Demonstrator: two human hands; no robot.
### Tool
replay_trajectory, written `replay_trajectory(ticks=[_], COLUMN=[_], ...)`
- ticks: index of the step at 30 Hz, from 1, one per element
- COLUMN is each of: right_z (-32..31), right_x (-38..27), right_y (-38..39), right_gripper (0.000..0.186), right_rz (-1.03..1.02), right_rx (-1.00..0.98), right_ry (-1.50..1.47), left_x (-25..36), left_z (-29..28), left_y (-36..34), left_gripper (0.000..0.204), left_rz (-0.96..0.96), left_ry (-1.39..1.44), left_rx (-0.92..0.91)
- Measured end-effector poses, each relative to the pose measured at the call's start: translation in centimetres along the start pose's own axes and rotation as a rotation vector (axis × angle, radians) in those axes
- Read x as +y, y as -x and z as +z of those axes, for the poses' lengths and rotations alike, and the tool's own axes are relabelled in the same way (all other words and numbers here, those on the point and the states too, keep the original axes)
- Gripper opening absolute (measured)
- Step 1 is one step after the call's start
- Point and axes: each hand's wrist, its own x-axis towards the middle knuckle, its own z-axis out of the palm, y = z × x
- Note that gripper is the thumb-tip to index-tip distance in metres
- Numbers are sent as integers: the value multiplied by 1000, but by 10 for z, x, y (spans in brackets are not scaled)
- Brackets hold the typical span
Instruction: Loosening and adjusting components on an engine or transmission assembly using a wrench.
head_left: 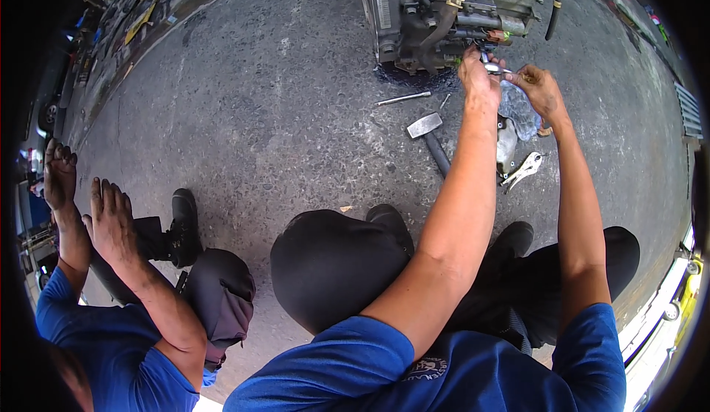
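At the centre of the frame, a grey floor (296, 116) is being used as the work surface, apparently because the bulky machine assembly (399, 24) at the upper right of centre is being supported firmly by it. At the left edge, a co-worker's near hand (115, 227) and far hand (61, 179) are being held raised, fingers extended, with nothing visibly being gripped. Below the assembly, the left hand (479, 79) is being curled around the head end of a bright metal tool (496, 67), its fingertips being partly hidden; the handle end is being pinched narrowly by the right hand (543, 92), probably so that the tool is being steadied from both ends. Right of centre, a hammer (429, 132) is being left lying, presumably within easy reach. Beside it, a crumpled clear plastic bag (520, 110) is being rested on the floor; whether anything is being contained in it cannot be told. Beneath the bag, a grey metal part (506, 146) is being partly covered. Locking pliers (526, 168) are being stored alongside, and a slender metal bar (403, 98) is being laid below the assembly.
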Motion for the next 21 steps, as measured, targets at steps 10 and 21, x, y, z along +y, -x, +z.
replay_trajectory(ticks=[10, 21], right_z=[-44, -21], right_x=[-51, -20], right_y=[-9, -7], right_gripper=[33, 49], right_rz=[-393, -9], right_rx=[231, -199], right_ry=[349, 74], left_x=[20, 16], left_z=[-19, -14], left_y=[-18, -11], left_gripper=[12, 20], left_rz=[-195, -86], left_ry=[210, 94], left_rx=[-28, -20])
